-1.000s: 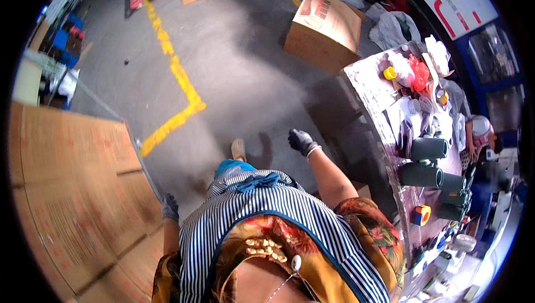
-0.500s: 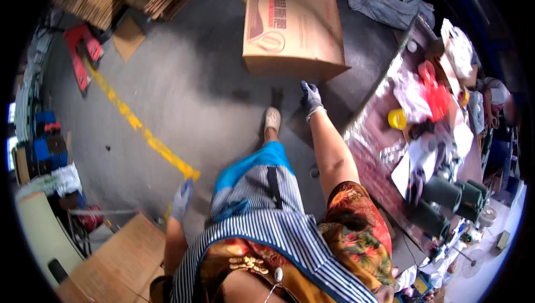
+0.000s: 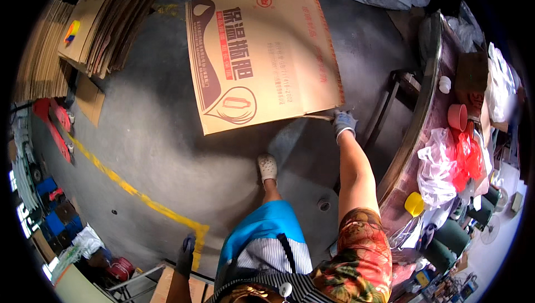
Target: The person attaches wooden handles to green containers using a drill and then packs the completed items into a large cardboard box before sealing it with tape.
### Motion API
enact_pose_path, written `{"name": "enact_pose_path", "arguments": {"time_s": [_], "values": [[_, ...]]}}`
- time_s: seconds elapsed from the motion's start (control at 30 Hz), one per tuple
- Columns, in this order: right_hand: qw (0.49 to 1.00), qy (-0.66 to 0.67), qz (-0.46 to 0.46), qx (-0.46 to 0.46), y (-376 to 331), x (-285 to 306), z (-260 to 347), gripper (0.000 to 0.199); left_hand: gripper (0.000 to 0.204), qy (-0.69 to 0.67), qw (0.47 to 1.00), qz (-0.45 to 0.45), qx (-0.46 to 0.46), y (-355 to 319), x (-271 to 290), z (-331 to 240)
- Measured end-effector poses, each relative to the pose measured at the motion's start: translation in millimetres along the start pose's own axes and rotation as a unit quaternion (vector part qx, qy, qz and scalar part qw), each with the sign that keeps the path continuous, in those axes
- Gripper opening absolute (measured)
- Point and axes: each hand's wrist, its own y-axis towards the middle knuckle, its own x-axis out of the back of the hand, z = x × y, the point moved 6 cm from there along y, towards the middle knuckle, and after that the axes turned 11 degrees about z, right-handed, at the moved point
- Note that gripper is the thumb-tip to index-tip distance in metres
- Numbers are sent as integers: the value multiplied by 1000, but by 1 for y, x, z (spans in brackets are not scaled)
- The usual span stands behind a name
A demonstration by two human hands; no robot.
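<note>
A large brown cardboard box [image 3: 273, 41], printed in dark and red and looking mostly folded flat, lies tilted in front of me. At its near right corner my right hand [image 3: 345, 123], in a grey work glove, is closed on the edge; the fingertips are partly hidden. My left hand [image 3: 186, 250], gloved too, hangs low beside my body with fingers pointing forward and nothing seen in it. Below that hand, another carton [image 3: 181, 286] shows only in part.
Stacked flat cardboard [image 3: 111, 24] rises at the far left, with a red pallet jack [image 3: 51, 125] beside it. A yellow line [image 3: 134, 189] crosses the grey floor. Along the right runs a worktable [image 3: 409, 175] bearing plastic bags and a yellow tape roll [image 3: 414, 204].
I have come closer to the box, which now fills more of the view. My right hand has reached its near right corner and taken hold. My left hand still hangs low.
</note>
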Motion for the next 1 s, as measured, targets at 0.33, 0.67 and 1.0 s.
{"name": "enact_pose_path", "arguments": {"time_s": [0.33,0.67,1.0], "values": [[906,-128,-101,389,-344,55,226,18,55,95,966,-99,-219,19,39,-94],[896,-146,-114,404,-818,77,224,12,101,-434,899,-15,-49,-115,159,-53],[896,-16,-72,438,-1083,-124,159,13,87,-355,929,107,13,-196,289,181]]}}
